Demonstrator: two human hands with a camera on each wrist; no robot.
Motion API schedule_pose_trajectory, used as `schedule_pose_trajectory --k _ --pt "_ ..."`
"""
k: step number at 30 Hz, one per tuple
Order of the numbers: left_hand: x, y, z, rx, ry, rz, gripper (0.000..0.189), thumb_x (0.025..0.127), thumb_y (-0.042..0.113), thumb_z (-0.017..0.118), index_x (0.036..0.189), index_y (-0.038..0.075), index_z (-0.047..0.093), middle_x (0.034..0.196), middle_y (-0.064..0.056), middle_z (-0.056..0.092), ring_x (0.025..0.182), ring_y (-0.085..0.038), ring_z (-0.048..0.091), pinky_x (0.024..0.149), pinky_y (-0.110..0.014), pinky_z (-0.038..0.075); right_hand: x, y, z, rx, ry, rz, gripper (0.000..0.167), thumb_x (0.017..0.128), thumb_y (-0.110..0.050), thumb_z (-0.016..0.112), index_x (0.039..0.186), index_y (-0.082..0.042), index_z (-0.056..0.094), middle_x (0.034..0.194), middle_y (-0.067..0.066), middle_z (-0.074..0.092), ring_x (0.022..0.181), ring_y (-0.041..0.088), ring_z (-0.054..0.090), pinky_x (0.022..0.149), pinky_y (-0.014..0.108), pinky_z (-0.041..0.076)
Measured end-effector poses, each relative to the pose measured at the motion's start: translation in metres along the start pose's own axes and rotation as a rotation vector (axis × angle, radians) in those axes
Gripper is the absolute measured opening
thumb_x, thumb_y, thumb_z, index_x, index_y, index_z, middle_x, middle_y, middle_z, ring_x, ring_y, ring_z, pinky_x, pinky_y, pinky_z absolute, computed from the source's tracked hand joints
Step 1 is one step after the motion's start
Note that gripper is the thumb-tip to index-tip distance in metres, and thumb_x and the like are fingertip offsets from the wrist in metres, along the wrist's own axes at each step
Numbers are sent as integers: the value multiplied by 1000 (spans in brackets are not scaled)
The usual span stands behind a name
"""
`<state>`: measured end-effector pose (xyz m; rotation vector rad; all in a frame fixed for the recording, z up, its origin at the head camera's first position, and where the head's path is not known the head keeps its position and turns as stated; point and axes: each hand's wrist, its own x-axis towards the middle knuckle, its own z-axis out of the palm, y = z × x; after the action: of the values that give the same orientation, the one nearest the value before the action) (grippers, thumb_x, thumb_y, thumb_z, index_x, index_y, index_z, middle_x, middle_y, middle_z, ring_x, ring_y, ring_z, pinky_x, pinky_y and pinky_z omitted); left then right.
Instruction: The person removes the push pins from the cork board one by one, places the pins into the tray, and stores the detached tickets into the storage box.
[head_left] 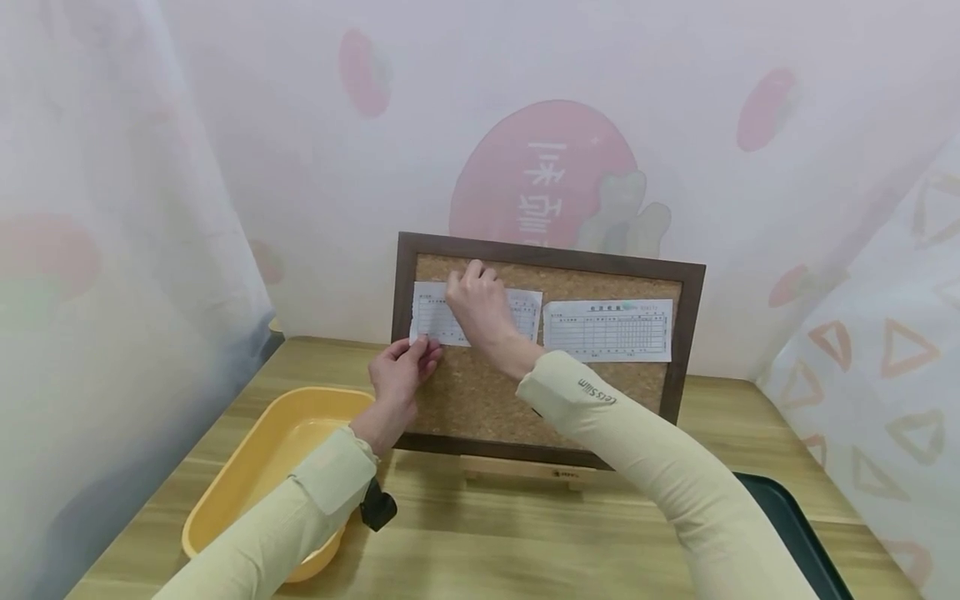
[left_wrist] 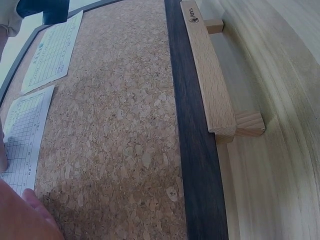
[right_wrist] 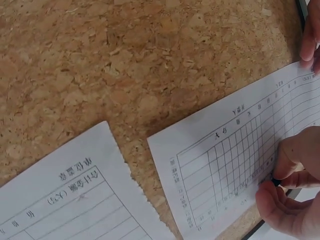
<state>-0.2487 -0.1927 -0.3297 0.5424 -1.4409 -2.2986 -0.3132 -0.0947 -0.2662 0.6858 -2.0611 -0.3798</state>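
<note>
A framed cork board [head_left: 480, 392] stands tilted back on a small wooden stand [head_left: 517, 468]. Two printed paper forms lie against the cork side by side: the left form [head_left: 528, 312] and the right form [head_left: 607, 332]. My left hand [head_left: 397, 379] pinches the left form's lower left corner, thumb over the paper. Across the same form reaches my right hand [head_left: 483, 308], its fingertips at the upper edge. Seen in the right wrist view, its thumb and finger pinch a small black pin [right_wrist: 275, 181] against the paper; most of the pin is hidden.
A yellow tray [head_left: 225, 483] sits on the wooden table left of the board, partly under my left sleeve. At the lower right, a dark green tray [head_left: 795, 525] shows beyond my right sleeve. A printed curtain [head_left: 300, 167] hangs behind the board.
</note>
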Motion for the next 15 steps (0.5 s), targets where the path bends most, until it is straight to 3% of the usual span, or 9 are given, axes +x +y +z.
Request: schedule_pose_trajectory --k 15 --pt "1 1 0 -15 -1 -4 15 93 12 60 101 -1 60 65 8 68 64 -3 68 64 -16 55 -1 10 -1 87 -61 -74 13 96 -5 49 96 -4 62 83 12 61 65 19 63 51 23 54"
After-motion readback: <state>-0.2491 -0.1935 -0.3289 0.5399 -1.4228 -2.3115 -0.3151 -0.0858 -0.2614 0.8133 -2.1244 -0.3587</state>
